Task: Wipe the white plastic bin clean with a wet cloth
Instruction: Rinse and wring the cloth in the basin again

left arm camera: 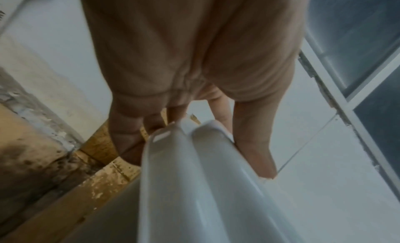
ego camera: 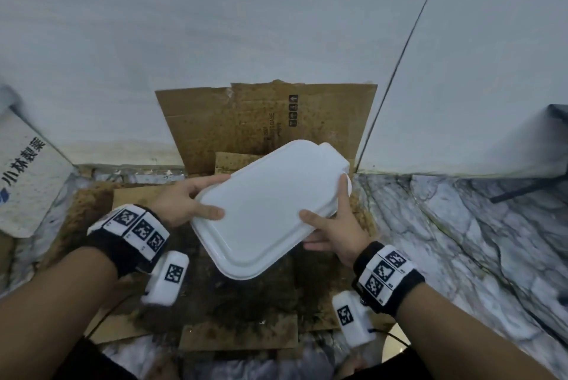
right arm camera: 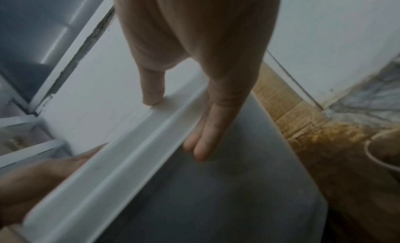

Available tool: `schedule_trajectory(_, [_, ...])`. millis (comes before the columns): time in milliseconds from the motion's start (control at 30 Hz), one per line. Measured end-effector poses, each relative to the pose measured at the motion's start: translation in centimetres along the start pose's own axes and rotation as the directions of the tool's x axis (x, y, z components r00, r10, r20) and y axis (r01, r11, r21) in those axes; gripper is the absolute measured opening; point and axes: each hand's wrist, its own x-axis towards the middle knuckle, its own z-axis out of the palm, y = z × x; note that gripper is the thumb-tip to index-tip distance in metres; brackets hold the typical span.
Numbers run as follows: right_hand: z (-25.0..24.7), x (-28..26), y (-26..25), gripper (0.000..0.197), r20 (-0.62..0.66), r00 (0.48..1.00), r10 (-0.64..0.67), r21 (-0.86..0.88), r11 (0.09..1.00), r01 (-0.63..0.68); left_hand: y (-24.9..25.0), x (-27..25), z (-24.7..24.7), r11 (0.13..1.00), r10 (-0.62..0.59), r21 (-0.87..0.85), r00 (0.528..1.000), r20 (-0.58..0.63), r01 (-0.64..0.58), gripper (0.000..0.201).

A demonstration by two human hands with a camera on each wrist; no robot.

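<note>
A white plastic bin [ego camera: 267,207] hangs tilted in the air above stained cardboard, its flat white face toward me. My left hand [ego camera: 187,198] grips its left edge, thumb on the top face and fingers underneath. In the left wrist view the rim of the bin [left arm camera: 194,186] sits between thumb and fingers. My right hand [ego camera: 335,226] holds the right edge. Its thumb presses on the rim of the bin [right arm camera: 108,178] while the fingers [right arm camera: 201,149] lie along the grey side wall. No cloth shows in any view.
Wet, stained cardboard [ego camera: 246,121] covers the floor and leans on the white wall. Marble floor [ego camera: 461,226] spreads to the right. A white printed box [ego camera: 24,170] stands at the left, a dark object [ego camera: 553,133] at the right. A round container [right arm camera: 385,152] sits low right.
</note>
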Motion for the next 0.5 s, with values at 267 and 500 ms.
schedule_trajectory(267, [0.9, -1.0, 3.6, 0.106, -0.121, 0.993, -0.001, 0.062, 0.998, 0.008, -1.7, 2.8, 1.3, 0.985, 0.029, -0.164, 0.989, -0.146, -0.053, 0.065])
schedule_trajectory(500, [-1.1, 1.2, 2.8, 0.051, -0.265, 0.954, -0.144, -0.296, 0.953, 0.062, -2.4, 2.6, 1.9, 0.99, -0.004, -0.133, 0.937, -0.35, -0.046, 0.046])
